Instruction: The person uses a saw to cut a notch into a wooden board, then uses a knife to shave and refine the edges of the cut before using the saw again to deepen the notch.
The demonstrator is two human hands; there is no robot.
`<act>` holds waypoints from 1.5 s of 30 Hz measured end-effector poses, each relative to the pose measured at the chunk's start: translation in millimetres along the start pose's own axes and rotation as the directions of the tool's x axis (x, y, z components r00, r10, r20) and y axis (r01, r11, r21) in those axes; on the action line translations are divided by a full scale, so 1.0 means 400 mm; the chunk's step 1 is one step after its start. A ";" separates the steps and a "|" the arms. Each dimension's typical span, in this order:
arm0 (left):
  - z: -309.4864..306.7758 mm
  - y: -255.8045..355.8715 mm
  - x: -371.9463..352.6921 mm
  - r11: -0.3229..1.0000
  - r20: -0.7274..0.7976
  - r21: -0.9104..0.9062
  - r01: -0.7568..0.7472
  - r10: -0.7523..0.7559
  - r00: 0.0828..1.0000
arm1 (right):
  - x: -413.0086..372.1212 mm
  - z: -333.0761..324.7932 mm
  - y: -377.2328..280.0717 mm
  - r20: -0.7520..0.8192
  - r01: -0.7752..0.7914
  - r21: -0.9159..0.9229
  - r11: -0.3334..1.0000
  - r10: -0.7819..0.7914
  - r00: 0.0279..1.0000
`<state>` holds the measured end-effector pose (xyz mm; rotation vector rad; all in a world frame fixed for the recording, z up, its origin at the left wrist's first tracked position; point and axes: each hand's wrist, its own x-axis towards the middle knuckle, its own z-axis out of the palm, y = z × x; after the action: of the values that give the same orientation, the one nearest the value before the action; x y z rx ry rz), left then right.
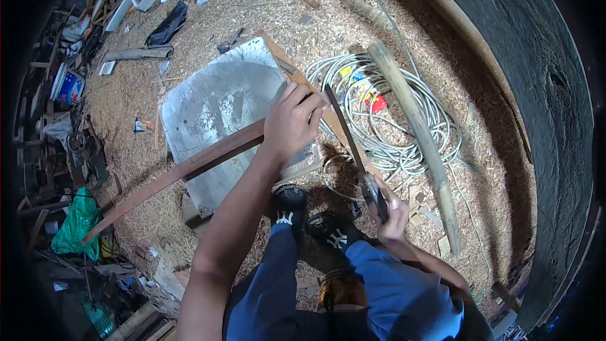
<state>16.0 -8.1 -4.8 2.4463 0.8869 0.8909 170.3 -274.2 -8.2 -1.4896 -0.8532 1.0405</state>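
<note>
My left hand (291,123) is curled over the long reddish-brown wooden strip (189,167) near its upper end, fingers bent and pinching it, just above the middle of the frame. From there the strip slants down across the scuffed grey tabletop (208,98), passes over its left edge and runs on to the lower left, its far end in front of the green plastic bag (79,218).

My right hand (392,218), right of the lower centre, is closed around the handle of a long, narrow dark-bladed tool (344,125), perhaps a saw. The blade points up and left, its tip just beside my left fingers. I cannot tell whether it touches the wood. The strip looks to be in one piece; I see no finished cut, though my fingers hide part of that end, so whatever is done or left there cannot be read.

The orange-brown plank (273,44) lies along the tabletop's right edge, under the blade. Beyond it, the pale coiled cable (442,123) and weathered wooden pole (413,113) narrow the room on the right. My black shoes (290,199) sit close below; wood shavings spread wide at upper left.
</note>
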 end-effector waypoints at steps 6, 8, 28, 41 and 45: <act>0.004 -0.004 0.010 1.000 -0.027 0.021 -0.016 0.016 0.999 | 0.176 0.107 -0.019 -0.087 -0.008 0.002 1.000 0.008 0.996; 0.006 -0.007 0.003 0.999 -0.007 0.039 -0.008 0.008 1.000 | 0.157 0.086 -0.024 -0.071 -0.010 0.003 1.000 0.010 0.997; 0.010 -0.013 0.008 0.997 -0.046 0.074 -0.021 0.025 0.999 | 0.055 0.020 0.006 -0.001 0.013 -0.003 1.000 -0.013 1.000; 0.016 -0.003 0.006 0.994 -0.061 0.088 0.059 -0.053 0.997 | 0.297 0.071 -0.151 -0.072 -0.154 0.086 0.984 0.160 0.984; 0.014 0.001 0.005 0.996 -0.042 0.084 0.034 -0.030 0.999 | 0.316 0.042 -0.267 0.030 -0.138 0.092 0.986 0.136 0.990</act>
<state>21.1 -7.9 -7.6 2.4862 0.9946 0.9130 202.5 -134.4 75.9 -1.4749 -0.7152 1.1858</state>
